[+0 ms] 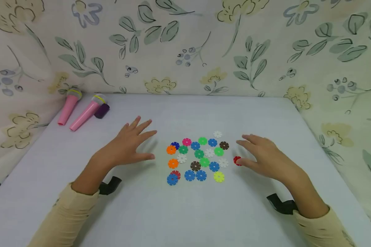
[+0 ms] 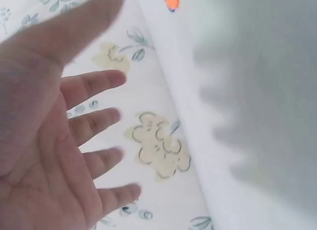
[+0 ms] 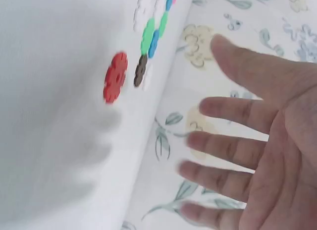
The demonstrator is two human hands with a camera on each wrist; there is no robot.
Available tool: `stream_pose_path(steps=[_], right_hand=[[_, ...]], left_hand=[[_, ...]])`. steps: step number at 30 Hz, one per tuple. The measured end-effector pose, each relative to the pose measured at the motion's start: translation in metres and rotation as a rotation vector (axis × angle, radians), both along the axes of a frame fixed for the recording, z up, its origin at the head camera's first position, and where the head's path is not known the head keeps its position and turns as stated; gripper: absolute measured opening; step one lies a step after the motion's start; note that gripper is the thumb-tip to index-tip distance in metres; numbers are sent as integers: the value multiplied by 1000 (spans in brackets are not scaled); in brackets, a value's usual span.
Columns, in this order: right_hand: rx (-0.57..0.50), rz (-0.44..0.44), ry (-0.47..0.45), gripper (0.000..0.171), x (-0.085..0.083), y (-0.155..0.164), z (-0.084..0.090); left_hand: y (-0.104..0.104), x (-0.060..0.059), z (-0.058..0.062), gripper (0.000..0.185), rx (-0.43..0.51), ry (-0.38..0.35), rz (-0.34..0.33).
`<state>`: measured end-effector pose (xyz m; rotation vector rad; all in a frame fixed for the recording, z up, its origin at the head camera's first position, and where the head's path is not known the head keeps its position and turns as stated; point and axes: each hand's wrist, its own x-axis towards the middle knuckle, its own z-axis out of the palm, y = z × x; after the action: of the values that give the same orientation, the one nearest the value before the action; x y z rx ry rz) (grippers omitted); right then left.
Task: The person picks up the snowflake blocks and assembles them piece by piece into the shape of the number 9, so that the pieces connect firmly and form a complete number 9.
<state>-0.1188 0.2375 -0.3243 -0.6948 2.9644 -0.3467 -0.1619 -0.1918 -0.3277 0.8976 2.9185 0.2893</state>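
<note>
Hands are hovering palm-down over the table (image 1: 185, 212), fingers spread and holding nothing: the right hand (image 1: 267, 157) is floating with its thumb just beside a lone red disc (image 1: 237, 160), and the left hand (image 1: 128, 145) is hanging a little way off the opposite edge of the cluster. That red disc is sitting flat, slightly apart from the rest, between the right thumb and the main spread of snowflake discs (image 1: 199, 157), which are lying in a loose patch between the two hands, a few overlapping at the near left corner by the blue disc (image 1: 172, 179). In the right wrist view the red disc (image 3: 115, 77) is showing as a thin notched wheel with a small hole in the middle. Judging by that look, each piece is probably light, stiff plastic, smooth enough to skid on the cloth if pushed; lying so flat, it is likely best taken by pinching across the rim, with a fingertip catching in a notch to tip it up. Beyond the left hand, towards the far corner, two pink toy microphones (image 1: 80, 109) are lying side by side, and flowered cloth (image 1: 185, 44) is rising behind the table.
</note>
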Motion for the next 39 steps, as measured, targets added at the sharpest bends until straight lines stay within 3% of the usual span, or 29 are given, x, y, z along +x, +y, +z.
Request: stream_pose_path(steps=[5, 10, 15, 20, 24, 29, 34, 39], right_hand=[[30, 70, -39, 31, -2, -18, -5], [40, 160, -87, 15, -3, -40, -12], [12, 212, -220, 21, -1, -57, -16], [7, 227, -263, 28, 0, -65, -19], [-4, 216, -274, 29, 1, -65, -22], [-15, 194, -279, 32, 3, -64, -22], [-35, 210, -230, 26, 1, -65, -20], [-147, 186, -168, 23, -4, -58, -13]], left_hand=[[23, -5, -8, 46, 23, -5, -37], [60, -3, -12, 29, 18, -61, -86], [97, 0, -21, 27, 33, -110, -163], [123, 2, -31, 31, 12, -123, -201], [132, 1, -36, 28, 19, -150, -207], [136, 2, -35, 20, 81, -253, -211], [135, 3, -31, 26, 123, -334, -179], [136, 1, -33, 24, 258, -351, -198]])
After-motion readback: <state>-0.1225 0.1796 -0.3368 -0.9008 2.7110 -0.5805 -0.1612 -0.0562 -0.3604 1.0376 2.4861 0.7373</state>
